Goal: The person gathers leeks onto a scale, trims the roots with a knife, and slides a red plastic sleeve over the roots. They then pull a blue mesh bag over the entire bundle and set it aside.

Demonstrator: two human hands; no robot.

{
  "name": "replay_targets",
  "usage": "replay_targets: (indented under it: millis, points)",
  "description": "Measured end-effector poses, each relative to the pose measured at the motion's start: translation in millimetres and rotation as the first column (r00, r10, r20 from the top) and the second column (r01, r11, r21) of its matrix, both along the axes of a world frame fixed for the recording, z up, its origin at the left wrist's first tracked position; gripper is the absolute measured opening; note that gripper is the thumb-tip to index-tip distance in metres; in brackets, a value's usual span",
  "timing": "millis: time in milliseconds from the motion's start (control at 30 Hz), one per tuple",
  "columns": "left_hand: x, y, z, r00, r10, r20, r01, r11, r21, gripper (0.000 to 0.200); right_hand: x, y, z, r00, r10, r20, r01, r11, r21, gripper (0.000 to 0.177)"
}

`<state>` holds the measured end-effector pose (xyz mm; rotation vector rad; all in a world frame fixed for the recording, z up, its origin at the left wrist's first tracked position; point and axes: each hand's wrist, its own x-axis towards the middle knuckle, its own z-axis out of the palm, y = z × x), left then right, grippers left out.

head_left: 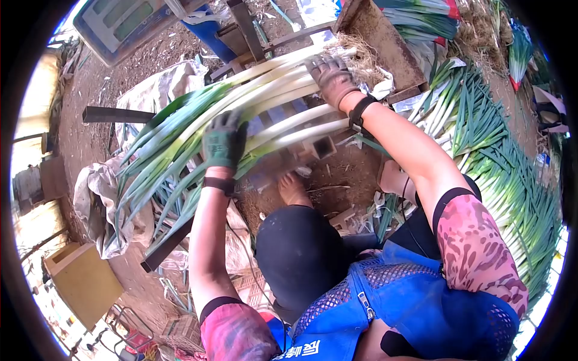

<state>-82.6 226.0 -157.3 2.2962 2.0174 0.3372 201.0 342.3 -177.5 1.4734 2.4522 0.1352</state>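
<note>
Long green onions [265,93] lie across a metal frame in front of me, white stalks to the right and green leaves to the left. My left hand [224,141], in a dark green glove, lies on the stalks where white turns to green, its fingers apart and somewhat blurred. My right hand [331,75], in a grey-brown glove, rests with fingers spread over the white ends near the roots. Neither hand is wrapped round a stalk. Some stalks pass below and between the two hands.
A large pile of green onions [500,162] covers the ground at right. Tied bundles [421,18] lie at the top right beside a rusty metal plate [385,48]. A scale [120,27] stands at upper left, a yellow box [84,283] at lower left. Dark metal bars [117,115] jut out left.
</note>
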Motion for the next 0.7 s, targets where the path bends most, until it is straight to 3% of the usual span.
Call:
replay_targets:
  millis: [100, 133, 167, 200, 233, 300, 333, 367, 400, 433, 467, 500, 567, 600, 633, 700]
  points:
    - [-20.6, 25.1, 19.1, 0.969, 0.105, -0.224, -0.085, 0.992, 0.094, 0.071, -0.3, 7.1, -8.5, 0.999, -0.006, 0.032, 0.004, 0.998, 0.055, 0.056]
    - [-29.4, 34.9, 16.6, 0.948, 0.124, -0.292, -0.103, 0.991, 0.089, 0.08, 2.6, 6.3, -17.4, 0.996, 0.058, -0.063, -0.043, 0.975, 0.219, 0.068]
    - [-38.6, 44.3, 13.9, 0.922, 0.141, -0.359, -0.119, 0.989, 0.083, 0.088, 9.6, 8.7, -24.3, 0.996, 0.065, -0.055, -0.054, 0.982, 0.181, 0.067]
    - [-46.2, 51.9, 12.1, 0.935, 0.136, -0.327, -0.177, 0.979, -0.097, 0.092, 11.4, 9.7, -15.4, 0.996, 0.073, -0.049, -0.066, 0.988, 0.141, 0.066]
    - [-47.2, 58.4, 22.3, 0.974, 0.132, -0.185, -0.175, 0.955, -0.24, 0.087, 15.1, 10.5, -12.0, 0.996, 0.081, -0.042, -0.077, 0.992, 0.101, 0.066]
    - [-54.0, 78.3, 52.3, 0.987, 0.143, -0.071, -0.157, 0.792, -0.59, 0.079, 24.1, 5.6, 1.0, 0.986, 0.101, -0.129, -0.096, 0.994, 0.048, 0.065]
    - [-66.2, 84.7, 45.3, 0.985, 0.136, 0.105, -0.045, 0.794, -0.607, 0.071, 27.5, 0.2, 3.1, 0.983, 0.104, -0.15, -0.101, 0.994, 0.029, 0.066]
    - [-80.6, 89.6, 39.2, 0.965, 0.214, 0.154, -0.054, 0.733, -0.678, 0.061, 32.0, -4.4, 4.7, 0.98, 0.108, -0.17, -0.109, 0.994, 0.008, 0.066]
    - [-93.5, 86.3, 27.0, 0.948, 0.22, 0.228, -0.017, 0.752, -0.659, 0.055, 42.6, -7.4, -15.9, 0.968, 0.181, -0.174, -0.157, 0.978, 0.14, 0.07]
    - [-98.1, 82.5, 25.5, 0.929, 0.221, 0.298, 0.02, 0.771, -0.636, 0.05, 43.1, -9.5, -14.1, 0.982, 0.137, -0.13, -0.129, 0.989, 0.073, 0.065]
    - [-100.2, 76.1, 20.7, 0.945, 0.209, 0.253, -0.015, 0.798, -0.603, 0.043, 45.4, -9.7, -13.7, 0.972, 0.161, -0.171, -0.144, 0.984, 0.109, 0.07]
    - [-96.0, 76.2, 22.8, 0.995, 0.082, 0.052, -0.04, 0.838, -0.544, 0.035, 44.9, -10.2, -8.0, 0.96, 0.185, -0.208, -0.156, 0.977, 0.146, 0.075]
    - [-85.3, 72.1, 24.8, 0.986, 0.07, -0.151, -0.124, 0.914, -0.385, 0.027, 49.3, -19.9, 5.2, 0.974, 0.133, -0.182, -0.133, 0.991, 0.013, 0.071]
    - [-86.0, 65.4, 17.2, 0.98, 0.09, -0.179, -0.117, 0.982, -0.147, 0.019, 49.1, -22.1, 14.1, 0.98, 0.114, -0.164, -0.124, 0.991, -0.051, 0.069]
    - [-84.4, 68.2, 9.3, 0.961, 0.142, -0.237, -0.152, 0.988, -0.025, 0.014, 54.7, -20.4, 12.4, 0.976, 0.117, -0.181, -0.13, 0.99, -0.059, 0.068]
    - [-81.2, 63.2, 3.7, 0.974, 0.113, -0.195, -0.08, 0.983, 0.166, 0.013, 62.2, -16.9, 16.4, 0.968, 0.12, -0.221, -0.139, 0.987, -0.075, 0.067]
